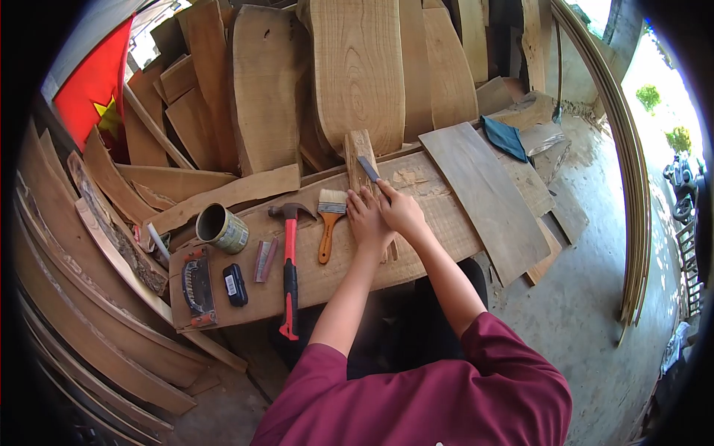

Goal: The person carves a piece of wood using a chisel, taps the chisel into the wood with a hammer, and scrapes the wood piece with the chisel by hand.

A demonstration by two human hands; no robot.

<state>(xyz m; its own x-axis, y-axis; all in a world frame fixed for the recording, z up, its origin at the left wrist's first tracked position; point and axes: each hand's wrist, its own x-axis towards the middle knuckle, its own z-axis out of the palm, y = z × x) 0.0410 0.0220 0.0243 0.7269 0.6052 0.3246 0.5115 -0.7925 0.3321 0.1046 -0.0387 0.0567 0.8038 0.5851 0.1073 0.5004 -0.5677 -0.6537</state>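
Tall wooden boards (358,74) lean in a crowded row behind the work, facing the person in the maroon shirt (416,405). In front of them stretches the wooden surface (446,223), and over its right end lies a darker flat board (483,197), jutting past the near edge. The narrow wood strip (358,145) being handled sits mid-surface, running from beneath the hands toward the leaning boards.

Left of the forearms I see a hammer (290,256) with a red and black handle, whose end hangs over the near edge. A wide paintbrush (327,227) lies between it and the left hand (363,215). That hand's grip is unclenched, fingers extended over the strip.

Just beside it, the right hand (401,209) has its grip closed around a flat-bladed tool (365,168), the grey blade slanting over the strip.

Farther left, an open tin can (223,229) stands near the far edge, and a sanding block (198,286) lies near the surface's end. Smaller still are a black case (235,285) with a white label and, between it and the hammer, a pinkish-grey piece (265,260).
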